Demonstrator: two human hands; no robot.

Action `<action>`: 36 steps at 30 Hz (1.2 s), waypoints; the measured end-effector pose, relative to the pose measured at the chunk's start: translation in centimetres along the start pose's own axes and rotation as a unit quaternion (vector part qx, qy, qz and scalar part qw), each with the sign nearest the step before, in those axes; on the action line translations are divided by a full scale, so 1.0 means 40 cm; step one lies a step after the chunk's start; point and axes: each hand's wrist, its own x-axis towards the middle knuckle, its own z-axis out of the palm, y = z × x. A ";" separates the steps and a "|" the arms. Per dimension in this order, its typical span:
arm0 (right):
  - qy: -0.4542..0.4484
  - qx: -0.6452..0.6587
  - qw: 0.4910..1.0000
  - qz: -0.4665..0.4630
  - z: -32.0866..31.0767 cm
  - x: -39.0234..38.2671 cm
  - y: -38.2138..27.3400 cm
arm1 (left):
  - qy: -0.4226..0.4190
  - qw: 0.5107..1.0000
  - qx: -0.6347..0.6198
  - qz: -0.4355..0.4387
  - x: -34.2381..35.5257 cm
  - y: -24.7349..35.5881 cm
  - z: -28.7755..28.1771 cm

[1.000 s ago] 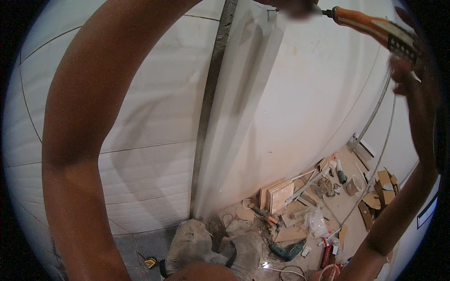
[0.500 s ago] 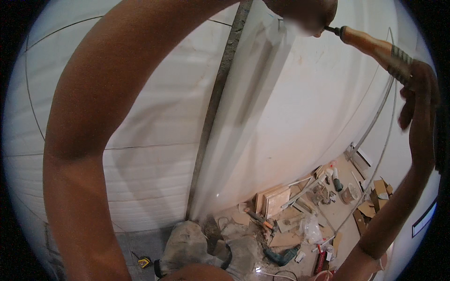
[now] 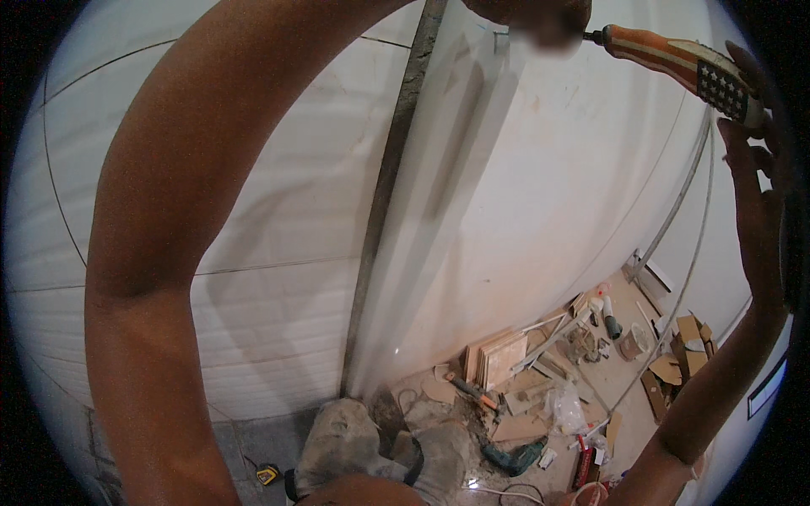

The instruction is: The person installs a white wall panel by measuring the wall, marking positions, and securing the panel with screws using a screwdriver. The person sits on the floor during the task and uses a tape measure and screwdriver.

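Note:
A screwdriver (image 3: 650,52) with an orange-and-white striped handle and a dark star-patterned patch lies nearly level at the upper right. My right hand (image 3: 766,135) is around the butt end of its handle, fingers on the upper side and thumb below. At the top edge, my left hand (image 3: 540,21) is closed at the screwdriver's dark shaft, beside the white edge strip of a wall panel (image 3: 540,169). Blur and the frame edge hide what the left fingers hold and the screwdriver's tip.
White wall tiles (image 3: 287,211) stand on the left, with a dark vertical gap (image 3: 384,194) beside them. On the floor below lie a green power tool (image 3: 515,458), a hammer (image 3: 472,390), stacked tile pieces (image 3: 498,358), torn cardboard (image 3: 675,363) and a yellow tape measure (image 3: 267,474). A cable hangs at right.
The screwdriver handle has turned, bringing its star patch into sight. My right hand has shifted upward and its fingers have loosened around the butt end. My left hand stays at the shaft.

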 end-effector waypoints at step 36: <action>-0.091 0.026 0.969 0.228 0.014 -0.061 -0.008 | -0.030 0.999 0.019 -0.026 0.006 0.013 0.009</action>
